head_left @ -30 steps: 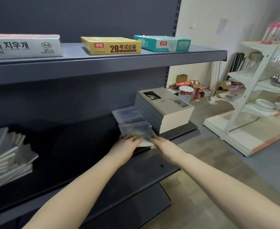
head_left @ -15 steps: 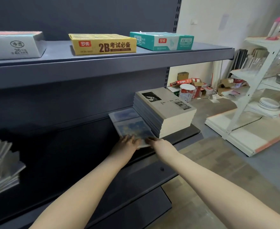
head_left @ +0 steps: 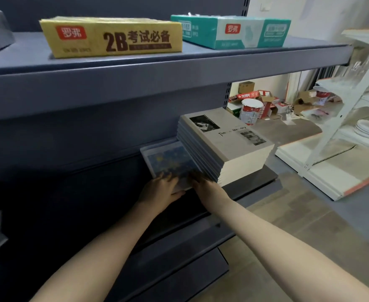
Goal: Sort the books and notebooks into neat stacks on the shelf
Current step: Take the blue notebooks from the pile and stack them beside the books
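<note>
Clamping left hand and right hand fingers on the blue notebooks, I'm squaring them. Uneven pushing is risking skewing the grey stack.

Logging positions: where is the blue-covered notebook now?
Head view, centre: the blue-covered notebook lies on the lower shelf just left of the grey book stack, left hand and right hand on its near edge.

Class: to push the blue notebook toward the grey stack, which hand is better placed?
Probably the left hand: it grips the blue notebook at its near edge, on the side away from the grey stack, so it can push toward it. The right hand sits on the stack side.
</note>
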The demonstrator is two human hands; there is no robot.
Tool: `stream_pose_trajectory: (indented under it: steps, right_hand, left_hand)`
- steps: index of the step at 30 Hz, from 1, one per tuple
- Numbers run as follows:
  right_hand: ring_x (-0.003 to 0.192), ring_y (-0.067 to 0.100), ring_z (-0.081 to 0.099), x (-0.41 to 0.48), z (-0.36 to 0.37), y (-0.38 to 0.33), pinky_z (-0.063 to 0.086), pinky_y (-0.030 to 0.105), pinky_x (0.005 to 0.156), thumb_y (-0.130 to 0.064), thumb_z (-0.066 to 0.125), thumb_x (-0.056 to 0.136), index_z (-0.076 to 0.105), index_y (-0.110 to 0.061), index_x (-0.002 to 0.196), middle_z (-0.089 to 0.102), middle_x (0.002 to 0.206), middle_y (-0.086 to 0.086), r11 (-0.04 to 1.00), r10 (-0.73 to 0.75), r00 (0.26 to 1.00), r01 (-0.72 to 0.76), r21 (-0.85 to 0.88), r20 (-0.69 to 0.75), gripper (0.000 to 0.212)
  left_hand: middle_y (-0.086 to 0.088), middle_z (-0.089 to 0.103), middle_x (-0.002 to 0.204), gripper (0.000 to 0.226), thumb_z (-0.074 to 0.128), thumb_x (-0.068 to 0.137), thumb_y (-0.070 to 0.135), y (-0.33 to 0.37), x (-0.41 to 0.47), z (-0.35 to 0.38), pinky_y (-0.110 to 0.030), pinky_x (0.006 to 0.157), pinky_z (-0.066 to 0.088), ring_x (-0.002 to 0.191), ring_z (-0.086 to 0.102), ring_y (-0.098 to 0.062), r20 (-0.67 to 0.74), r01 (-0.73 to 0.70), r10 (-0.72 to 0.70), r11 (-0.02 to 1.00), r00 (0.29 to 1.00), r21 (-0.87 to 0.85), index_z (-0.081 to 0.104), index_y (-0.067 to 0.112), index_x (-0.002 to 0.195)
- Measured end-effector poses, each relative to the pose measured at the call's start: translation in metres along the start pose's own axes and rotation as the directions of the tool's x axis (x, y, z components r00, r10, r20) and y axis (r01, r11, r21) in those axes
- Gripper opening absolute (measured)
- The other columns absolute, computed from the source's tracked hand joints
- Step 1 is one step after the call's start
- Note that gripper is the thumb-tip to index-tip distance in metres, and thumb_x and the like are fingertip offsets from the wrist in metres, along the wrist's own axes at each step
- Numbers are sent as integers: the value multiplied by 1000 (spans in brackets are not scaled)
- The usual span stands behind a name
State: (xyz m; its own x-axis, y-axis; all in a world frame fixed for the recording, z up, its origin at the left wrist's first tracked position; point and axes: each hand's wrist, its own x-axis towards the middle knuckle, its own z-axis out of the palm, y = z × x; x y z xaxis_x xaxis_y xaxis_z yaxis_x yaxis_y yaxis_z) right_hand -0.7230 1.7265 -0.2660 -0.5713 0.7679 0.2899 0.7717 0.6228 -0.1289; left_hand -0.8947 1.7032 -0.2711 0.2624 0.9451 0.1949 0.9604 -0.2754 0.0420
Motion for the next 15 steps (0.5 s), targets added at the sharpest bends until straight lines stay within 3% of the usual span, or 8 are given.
stream_pose_trajectory:
  steps: [2, 4, 10, 15]
  right_hand:
    - [138, 27, 33, 11, -3, 1, 29, 32, 109, -10, 30, 100, 36, -5, 143, 32, 151, 13, 996, 12, 989, 1, -87, 148, 43]
    - [138, 30, 30, 21, -5, 2, 30, 35, 108, -11, 29, 102, 32, -8, 145, 29, 151, 13, 997, 44, 973, -30, -64, 227, 43]
    - [143, 24, 19, 37, -12, -1, 22, 30, 111, 2, 31, 96, 30, -7, 145, 19, 155, 11, 998, 24, 974, -11, -61, 226, 50]
    - [142, 25, 23, 38, -9, 1, 26, 33, 111, 3, 33, 94, 30, -4, 144, 21, 154, 12, 999, 23, 970, -11, -50, 240, 51]
  left_hand:
    - [-15, 69, 92, 40, 87, 58, 34, -6, 7, 2, -37, 56, 55, 85, 67, -34, 26, 13, -12, 999, 1000, -44, 70, 8, 83]
    - [-20, 67, 99, 39, 85, 63, 31, -11, 15, 5, -42, 66, 55, 96, 64, -39, 43, 41, -38, 996, 998, -74, 69, 4, 87]
    - [-19, 46, 138, 50, 57, 90, 40, -13, 26, 9, -42, 103, 38, 130, 38, -36, 53, 80, -80, 997, 995, -9, 56, 6, 126]
    - [-15, 24, 153, 57, 41, 96, 44, -12, 29, 11, -44, 112, 26, 141, 18, -35, 162, 108, -116, 992, 980, 60, 35, 11, 143]
